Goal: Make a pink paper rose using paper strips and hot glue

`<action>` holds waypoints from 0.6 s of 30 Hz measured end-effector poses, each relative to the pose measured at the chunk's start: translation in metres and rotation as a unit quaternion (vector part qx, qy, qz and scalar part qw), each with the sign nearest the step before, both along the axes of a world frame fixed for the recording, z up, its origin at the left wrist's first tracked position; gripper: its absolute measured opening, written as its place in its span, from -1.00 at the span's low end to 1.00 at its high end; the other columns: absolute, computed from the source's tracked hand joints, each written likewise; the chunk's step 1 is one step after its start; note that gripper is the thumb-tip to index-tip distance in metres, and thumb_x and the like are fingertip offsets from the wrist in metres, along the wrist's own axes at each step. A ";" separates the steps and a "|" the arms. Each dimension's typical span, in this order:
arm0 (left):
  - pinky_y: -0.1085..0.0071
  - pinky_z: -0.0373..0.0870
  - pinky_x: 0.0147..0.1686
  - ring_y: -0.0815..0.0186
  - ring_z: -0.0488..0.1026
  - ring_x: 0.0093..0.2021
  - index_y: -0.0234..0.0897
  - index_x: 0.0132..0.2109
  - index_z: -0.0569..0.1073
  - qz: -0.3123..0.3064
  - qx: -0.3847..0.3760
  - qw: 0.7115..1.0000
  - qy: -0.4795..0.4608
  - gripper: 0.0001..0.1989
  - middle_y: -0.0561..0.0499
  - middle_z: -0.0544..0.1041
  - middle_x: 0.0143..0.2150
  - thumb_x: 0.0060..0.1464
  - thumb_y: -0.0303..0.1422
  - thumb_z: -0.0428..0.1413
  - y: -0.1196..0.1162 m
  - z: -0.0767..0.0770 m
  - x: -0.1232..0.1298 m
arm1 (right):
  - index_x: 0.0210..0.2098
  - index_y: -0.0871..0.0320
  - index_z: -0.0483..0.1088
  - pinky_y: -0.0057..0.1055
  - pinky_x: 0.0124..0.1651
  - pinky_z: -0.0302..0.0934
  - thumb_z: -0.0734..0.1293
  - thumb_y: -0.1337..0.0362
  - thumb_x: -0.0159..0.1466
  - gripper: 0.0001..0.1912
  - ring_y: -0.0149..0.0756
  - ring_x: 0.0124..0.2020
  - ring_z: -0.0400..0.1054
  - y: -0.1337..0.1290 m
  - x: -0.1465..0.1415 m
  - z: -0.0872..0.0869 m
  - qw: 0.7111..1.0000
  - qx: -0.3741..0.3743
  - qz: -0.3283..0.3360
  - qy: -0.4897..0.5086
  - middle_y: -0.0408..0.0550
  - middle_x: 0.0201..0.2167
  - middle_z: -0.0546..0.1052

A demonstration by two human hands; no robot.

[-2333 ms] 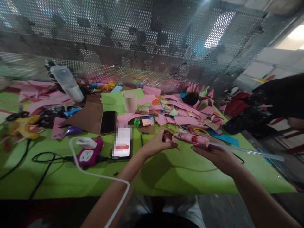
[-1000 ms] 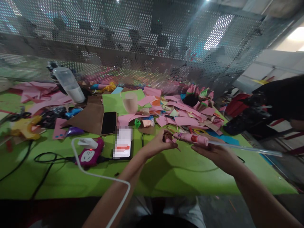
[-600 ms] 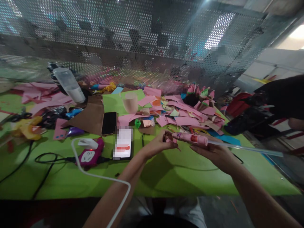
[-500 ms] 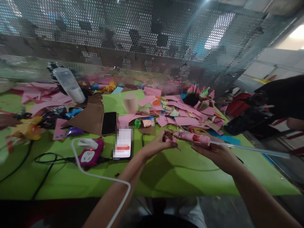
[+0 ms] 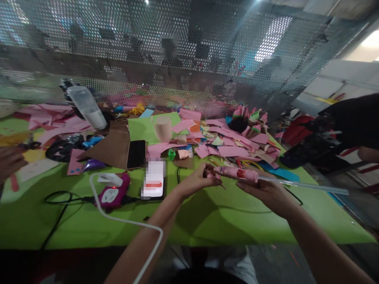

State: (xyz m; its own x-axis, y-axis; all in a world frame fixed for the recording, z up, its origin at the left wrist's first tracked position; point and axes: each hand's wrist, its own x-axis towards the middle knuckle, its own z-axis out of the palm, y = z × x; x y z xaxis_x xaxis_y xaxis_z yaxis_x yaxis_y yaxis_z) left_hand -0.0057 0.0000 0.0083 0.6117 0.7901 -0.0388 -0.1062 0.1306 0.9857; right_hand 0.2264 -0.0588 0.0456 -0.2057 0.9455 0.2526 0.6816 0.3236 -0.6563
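Observation:
My right hand (image 5: 260,193) is closed around a pink hot glue gun (image 5: 237,173) with a red patch on its side. A long clear glue stick (image 5: 314,186) sticks out of its back end toward the right. My left hand (image 5: 197,182) pinches a small brown and pink craft piece (image 5: 209,172), partly covered by the fingers. The gun's front end points at this piece, close to it; whether they touch I cannot tell. Both hands are above the green tabletop (image 5: 225,225).
Pink paper scraps (image 5: 233,151) pile along the back. A magenta power strip (image 5: 114,195), a white cable (image 5: 127,221), a lit phone (image 5: 154,179) and a dark phone (image 5: 136,154) lie left. Behind them stand a paper cup (image 5: 163,129) and a bottle (image 5: 87,106). Another person's hand (image 5: 10,161) is far left.
The glue gun and its stick have shifted slightly left, with my right hand. At far left, the other person's hand has come further into view and the yellow piece there has moved away.

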 end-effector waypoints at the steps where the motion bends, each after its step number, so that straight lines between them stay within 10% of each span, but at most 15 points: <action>1: 0.19 0.34 -0.05 0.27 0.35 -0.21 -0.24 -0.11 0.32 0.003 0.001 1.000 -0.001 -0.56 0.06 0.35 -0.26 -0.12 -0.27 0.29 0.000 0.001 0.000 | -0.22 0.05 0.57 -0.04 0.08 0.37 0.37 0.01 0.26 -0.72 -0.02 -0.13 0.52 0.000 0.000 0.000 1.000 -0.017 0.004 0.005 -0.06 -0.31 0.63; 9: 0.21 0.33 -0.05 0.21 0.39 -0.17 -0.23 -0.09 0.33 0.017 0.004 1.000 0.024 -0.53 0.02 0.44 -0.21 -0.14 -0.23 0.29 0.001 0.006 -0.004 | -0.04 0.03 0.54 0.01 0.21 0.28 0.45 -0.07 0.16 -0.53 0.04 0.10 0.43 -0.010 0.021 0.006 0.979 -0.107 -0.045 0.170 -0.01 0.02 0.59; 18: 0.20 0.32 -0.01 0.15 0.38 -0.07 -0.20 -0.04 0.33 0.028 0.005 0.999 0.040 -0.47 -0.01 0.43 -0.15 -0.15 -0.15 0.27 0.008 0.009 -0.007 | -0.29 0.03 0.55 -0.24 -0.22 0.43 0.52 -0.22 -0.11 -0.45 -0.11 -0.27 0.51 -0.048 0.086 0.006 0.948 -0.095 -0.240 0.183 -0.03 -0.30 0.64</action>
